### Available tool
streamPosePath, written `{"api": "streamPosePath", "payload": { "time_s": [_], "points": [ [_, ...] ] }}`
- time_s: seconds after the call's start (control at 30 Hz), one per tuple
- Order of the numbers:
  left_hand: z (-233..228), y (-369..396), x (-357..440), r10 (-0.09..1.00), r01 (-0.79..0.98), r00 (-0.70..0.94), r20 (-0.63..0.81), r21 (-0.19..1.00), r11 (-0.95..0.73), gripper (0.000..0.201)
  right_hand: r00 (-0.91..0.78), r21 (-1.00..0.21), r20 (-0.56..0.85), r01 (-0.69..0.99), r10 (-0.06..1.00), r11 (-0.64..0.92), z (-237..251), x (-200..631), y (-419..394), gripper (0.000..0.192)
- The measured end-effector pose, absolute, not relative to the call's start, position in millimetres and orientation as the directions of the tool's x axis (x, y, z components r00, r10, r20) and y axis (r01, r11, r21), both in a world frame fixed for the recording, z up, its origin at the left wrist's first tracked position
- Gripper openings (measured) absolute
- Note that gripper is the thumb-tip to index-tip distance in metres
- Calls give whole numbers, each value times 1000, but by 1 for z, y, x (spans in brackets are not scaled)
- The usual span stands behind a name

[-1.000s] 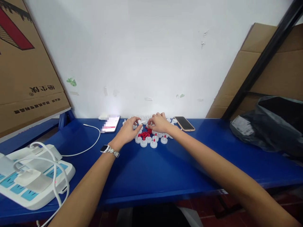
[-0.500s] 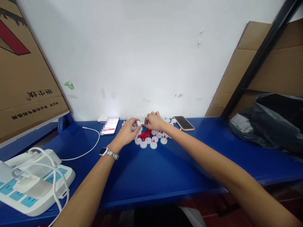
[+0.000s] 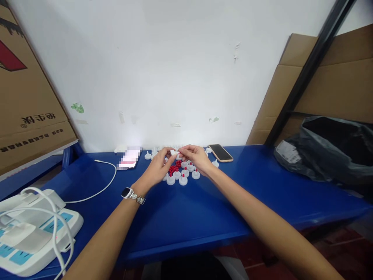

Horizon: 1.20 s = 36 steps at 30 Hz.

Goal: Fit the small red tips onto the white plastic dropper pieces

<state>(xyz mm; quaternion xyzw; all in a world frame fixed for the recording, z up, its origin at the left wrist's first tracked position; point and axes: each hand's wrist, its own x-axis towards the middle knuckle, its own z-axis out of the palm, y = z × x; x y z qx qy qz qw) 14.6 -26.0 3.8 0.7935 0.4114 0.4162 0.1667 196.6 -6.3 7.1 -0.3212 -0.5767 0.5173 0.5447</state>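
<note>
Centrally, both hands [image 3: 175, 161] pinching white cap [image 3: 174, 152]

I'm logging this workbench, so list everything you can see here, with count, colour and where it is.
White plastic piece: one, white, pinched between both hands above the pile.
White caps: a dozen or more, white, several with red tips, clustered mid-table under the hands.
Red bits: small pile, red, among the caps.
Lit phone: one, screen on, left of the pile, white cable attached.
Dark phone: one, screen off, right of the pile.
Power strip: one, white and blue, near left corner.
Black bag: one, far right.
Cardboard boxes: brown, left and right.
Table: one, blue.
Left hand: wristwatch on wrist, fingertips on the piece.
Right hand: fingertips on the piece.
</note>
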Motion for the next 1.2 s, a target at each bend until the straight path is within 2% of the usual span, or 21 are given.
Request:
{"api": "streamPosePath", "payload": {
  "time_s": [0.13,0.37,0.5,0.6,0.73,0.87,0.93,1.1,1.2],
  "points": [
    [4,-28,17,789,473,292,541,636,-610,39,-201,-942,319,-177,926,286,6,194,-8,42],
    [8,-32,23,785,366,249,568,695,-619,40,-227,-829,534,52,815,557,2,187,-15,43],
    [8,-31,22,771,284,226,595,717,-636,44,-202,-768,605,109,770,632,8,182,-19,41],
    [8,-29,16,776,328,246,581,704,-630,45,-258,-750,587,183,768,635,13,186,-16,41],
    [5,-19,0,798,481,238,554,646,-592,49,-313,-687,531,385,787,616,17,196,1,39],
    [-1,-7,-15,814,592,157,560,606,-531,44,-362,-467,517,640,776,610,13,196,29,23],
    [-3,-4,-19,811,629,141,568,581,-517,38,-423,-337,472,724,773,602,10,191,40,23],
    [-6,-3,-19,796,664,194,574,520,-537,32,-498,-56,365,832,787,552,5,178,50,27],
    [-7,-3,-17,791,669,216,573,503,-547,32,-524,20,331,836,785,549,4,173,50,28]
  ]
}}
